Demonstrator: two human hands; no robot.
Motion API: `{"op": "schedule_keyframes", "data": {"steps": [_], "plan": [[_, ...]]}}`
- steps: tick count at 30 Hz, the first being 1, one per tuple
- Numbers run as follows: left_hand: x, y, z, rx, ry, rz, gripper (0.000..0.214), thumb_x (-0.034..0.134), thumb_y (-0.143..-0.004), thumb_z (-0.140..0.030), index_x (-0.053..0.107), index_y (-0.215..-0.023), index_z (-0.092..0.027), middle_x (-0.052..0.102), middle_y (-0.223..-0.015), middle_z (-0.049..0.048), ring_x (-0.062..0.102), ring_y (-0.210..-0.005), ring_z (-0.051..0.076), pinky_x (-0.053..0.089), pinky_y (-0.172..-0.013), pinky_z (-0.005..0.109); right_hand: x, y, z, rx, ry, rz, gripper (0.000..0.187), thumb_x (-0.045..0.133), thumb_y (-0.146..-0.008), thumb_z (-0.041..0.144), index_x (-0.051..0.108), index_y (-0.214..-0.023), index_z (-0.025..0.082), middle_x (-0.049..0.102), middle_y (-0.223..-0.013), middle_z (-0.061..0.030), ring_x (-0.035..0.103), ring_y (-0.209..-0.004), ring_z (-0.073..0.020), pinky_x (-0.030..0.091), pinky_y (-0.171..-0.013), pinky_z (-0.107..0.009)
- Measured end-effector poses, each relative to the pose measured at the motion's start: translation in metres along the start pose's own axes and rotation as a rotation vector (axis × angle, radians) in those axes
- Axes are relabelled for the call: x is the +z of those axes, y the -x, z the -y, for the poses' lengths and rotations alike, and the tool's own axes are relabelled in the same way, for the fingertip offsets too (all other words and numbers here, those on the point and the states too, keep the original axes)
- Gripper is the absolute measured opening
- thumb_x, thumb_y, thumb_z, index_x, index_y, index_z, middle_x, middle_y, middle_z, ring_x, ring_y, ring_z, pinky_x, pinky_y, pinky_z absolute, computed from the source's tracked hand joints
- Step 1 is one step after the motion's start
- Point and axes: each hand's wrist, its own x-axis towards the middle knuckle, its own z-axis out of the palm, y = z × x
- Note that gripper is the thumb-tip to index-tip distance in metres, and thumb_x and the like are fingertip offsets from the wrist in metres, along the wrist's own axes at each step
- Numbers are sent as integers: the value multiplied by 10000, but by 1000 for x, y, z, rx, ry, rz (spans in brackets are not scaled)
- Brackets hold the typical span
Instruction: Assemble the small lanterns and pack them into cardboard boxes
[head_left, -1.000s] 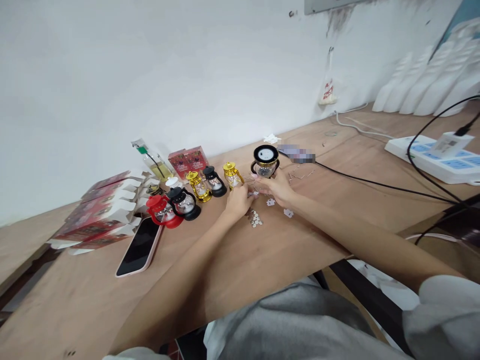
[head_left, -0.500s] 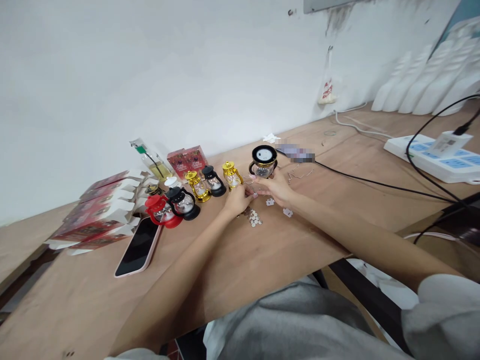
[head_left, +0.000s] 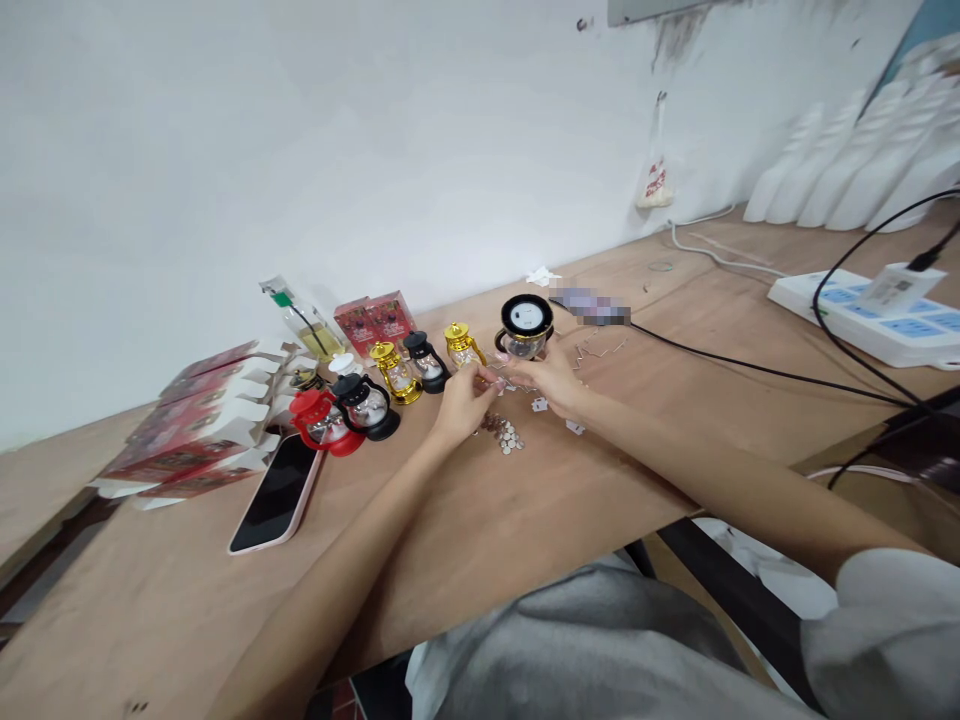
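A lantern [head_left: 526,317] with a black round base faces me, a white disc in its middle and a clear globe below. My right hand [head_left: 556,380] is closed around its lower part, fingers partly hidden. To the left of it, my left hand [head_left: 466,400] has thumb and fingertips pinched together close to my right fingertips; whatever is between them is too small to make out. Below the hands lie several silver button cells [head_left: 510,438] and small brownish pieces [head_left: 492,424]. A small white cut-out piece [head_left: 540,405] lies under my right hand.
Left of my hands stand a gold lantern [head_left: 461,345], a black lantern [head_left: 427,362] and a red lantern [head_left: 324,422]. Printed boxes [head_left: 195,420], a phone [head_left: 274,500] and a bottle [head_left: 311,330] are further left. A power strip [head_left: 870,325] with cables lies right.
My left hand has shifted slightly up and left, its fingertips turned toward my right hand. The lantern's base has tilted a little more toward me.
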Motion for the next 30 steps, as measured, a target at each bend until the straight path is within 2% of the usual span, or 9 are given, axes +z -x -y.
{"op": "schedule_keyframes", "data": {"steps": [4, 7, 11, 14, 21, 26, 30], "plan": [[-11, 20, 6, -21, 159, -38, 181, 574, -810, -345, 552, -811, -166, 628, -777, 27, 574, -654, 142, 426, -584, 242, 3, 2, -4, -32, 19, 45, 534, 819, -548, 381, 570, -990, 211, 669, -1127, -93, 626, -1055, -256, 547, -844, -440], [-16, 35, 19, -65, 233, -89, 268, 580, -813, -437, 542, -816, -172, 613, -737, 13, 567, -673, 138, 426, -624, 247, 7, 6, -6, -109, 42, 66, 547, 820, -549, 357, 579, -1014, 200, 669, -1129, -89, 624, -1055, -231, 507, -924, -433], [-14, 45, 34, -160, 393, -143, 368, 591, -782, -533, 480, -769, -183, 576, -662, -10, 558, -641, 132, 438, -627, 259, 10, 9, -11, -181, 136, 118, 507, 820, -548, 328, 604, -984, 186, 694, -1053, -72, 633, -1016, -216, 478, -959, -422], [-11, 46, 36, -180, 482, -153, 409, 582, -770, -573, 434, -777, -192, 585, -689, -10, 587, -653, 137, 461, -628, 271, 8, 8, -17, -187, 188, 160, 454, 812, -552, 336, 613, -926, 173, 698, -1013, -68, 637, -992, -222, 490, -925, -410], [-12, 46, 27, -178, 767, -250, 405, 693, -715, -485, 418, -778, -194, 621, -721, -25, 617, -653, 120, 485, -676, 283, 3, 6, -27, -292, 331, 201, 424, 790, -574, 305, 596, -931, 182, 692, -971, -43, 637, -926, -221, 499, -825, -367], [-16, 43, 25, -258, 948, -345, 472, 814, -557, -449, 462, -703, -170, 617, -664, -35, 599, -589, 100, 467, -605, 244, 2, 6, -29, -349, 343, 259, 419, 761, -607, 257, 595, -988, 201, 674, -978, -32, 602, -1026, -228, 461, -912, -378], [-18, 42, 23, -299, 982, -368, 476, 852, -492, -428, 513, -670, -145, 627, -668, -18, 572, -559, 78, 456, -589, 227, 2, 5, -31, -360, 346, 277, 372, 749, -610, 233, 595, -949, 218, 662, -937, -25, 573, -1078, -245, 442, -941, -398]]}}
